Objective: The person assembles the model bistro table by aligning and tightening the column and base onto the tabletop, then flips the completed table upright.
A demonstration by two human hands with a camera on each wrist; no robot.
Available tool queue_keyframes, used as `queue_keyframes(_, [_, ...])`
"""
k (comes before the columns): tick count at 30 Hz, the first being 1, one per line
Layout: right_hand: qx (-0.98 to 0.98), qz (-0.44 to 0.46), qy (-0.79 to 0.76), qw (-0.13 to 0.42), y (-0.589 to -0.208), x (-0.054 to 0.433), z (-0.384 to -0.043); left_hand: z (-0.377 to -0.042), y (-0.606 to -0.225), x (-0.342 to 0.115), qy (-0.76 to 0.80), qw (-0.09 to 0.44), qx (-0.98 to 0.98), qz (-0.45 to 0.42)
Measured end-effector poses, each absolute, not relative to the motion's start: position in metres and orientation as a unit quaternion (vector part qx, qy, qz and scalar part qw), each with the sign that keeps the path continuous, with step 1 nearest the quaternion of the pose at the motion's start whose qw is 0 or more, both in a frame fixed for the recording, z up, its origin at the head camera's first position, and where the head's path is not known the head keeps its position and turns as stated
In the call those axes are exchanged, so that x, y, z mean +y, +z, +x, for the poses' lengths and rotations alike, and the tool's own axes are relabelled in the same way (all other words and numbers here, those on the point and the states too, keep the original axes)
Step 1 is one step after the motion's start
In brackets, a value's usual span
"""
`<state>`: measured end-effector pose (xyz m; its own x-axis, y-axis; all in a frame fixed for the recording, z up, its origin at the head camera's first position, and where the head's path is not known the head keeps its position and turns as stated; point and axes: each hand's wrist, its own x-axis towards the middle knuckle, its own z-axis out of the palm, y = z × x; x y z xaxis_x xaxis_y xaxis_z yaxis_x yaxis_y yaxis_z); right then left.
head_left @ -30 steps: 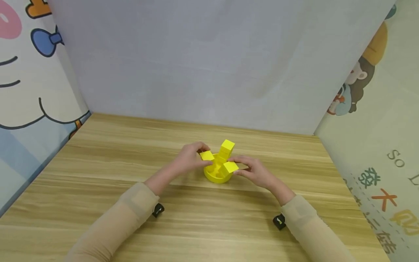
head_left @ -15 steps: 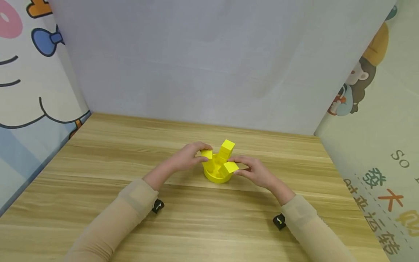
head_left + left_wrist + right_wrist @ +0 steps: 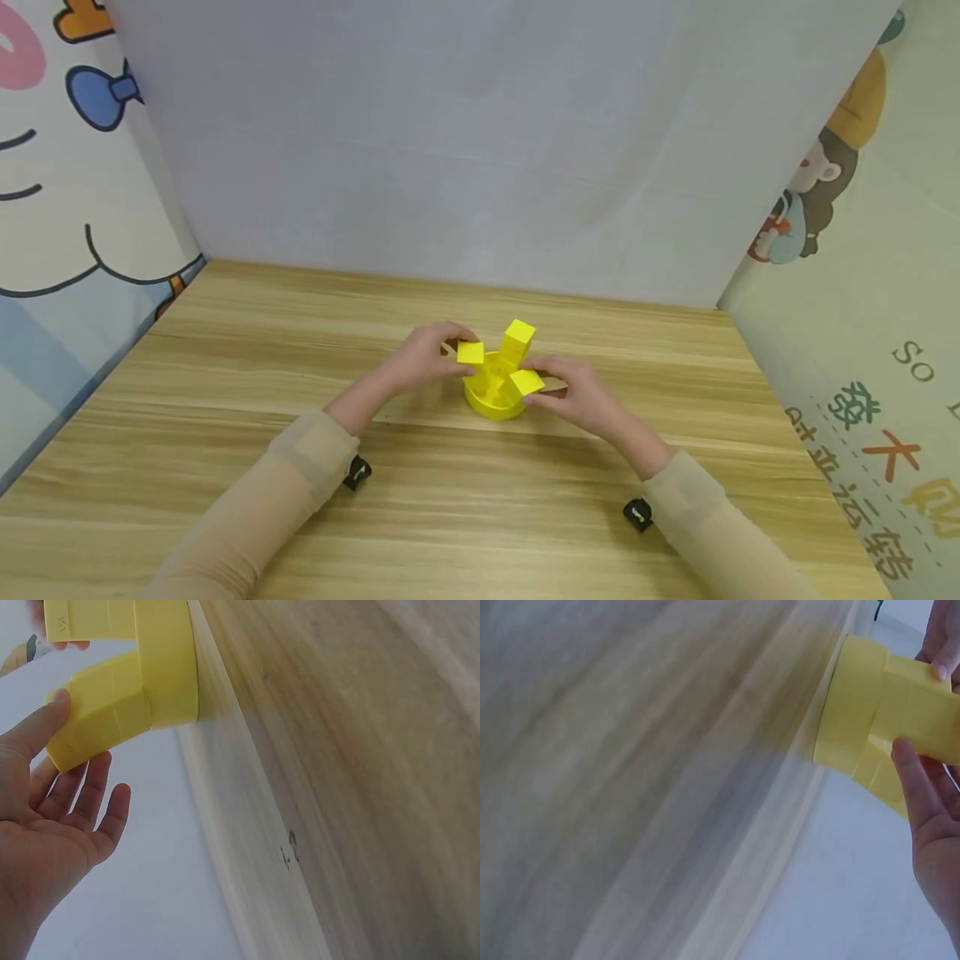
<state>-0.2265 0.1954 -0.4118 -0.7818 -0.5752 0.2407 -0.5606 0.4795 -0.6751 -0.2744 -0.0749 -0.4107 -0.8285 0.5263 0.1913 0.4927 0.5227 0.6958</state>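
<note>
A yellow round dish-like base (image 3: 495,412) stands on the table, with three square-ended yellow blocks rising from it. My left hand (image 3: 424,360) pinches the left block (image 3: 470,353). In the left wrist view, that hand (image 3: 52,825) has its thumb on one side of the block (image 3: 101,712) and its fingers on the other. My right hand (image 3: 587,397) holds the front right block (image 3: 527,382) between thumb and fingers. Its thumb lies along the block's side in the right wrist view, near the base (image 3: 847,705). Neither hand touches the back block (image 3: 519,332).
The wood-grain table (image 3: 480,517) reaches back to a pale grey cloth backdrop (image 3: 450,150). Cartoon-printed panels stand at the left (image 3: 75,250) and right (image 3: 847,275). A black wrist device (image 3: 357,472) hangs under the left cuff, another (image 3: 638,514) under the right.
My left hand has shifted its grip, and the left block's top has turned a little and moved slightly left. The right thumb has slid leftward onto the near side of its block.
</note>
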Motion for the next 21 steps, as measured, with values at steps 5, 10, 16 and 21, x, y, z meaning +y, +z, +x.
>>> queue_keyframes(5, [0.867, -0.33, -0.372, -0.015, -0.4108, 0.1919, -0.2254, -0.2758, -0.4102, -0.0776, 0.393, 0.018, 0.868, 0.303])
queue_keyframes(10, [0.867, -0.345, -0.36, -0.02, -0.4098, 0.193, -0.2266, -0.2745, -0.4077, -0.0776, 0.391, 0.018, 0.866, 0.311])
queue_keyframes(16, [0.871, -0.353, -0.341, -0.02, -0.4091, 0.1941, -0.2298, -0.2733, -0.406, -0.0774, 0.388, 0.027, 0.868, 0.309])
queue_keyframes(21, [0.871, -0.353, -0.341, -0.016, -0.4092, 0.1938, -0.2311, -0.273, -0.4073, -0.0784, 0.39, 0.025, 0.866, 0.312])
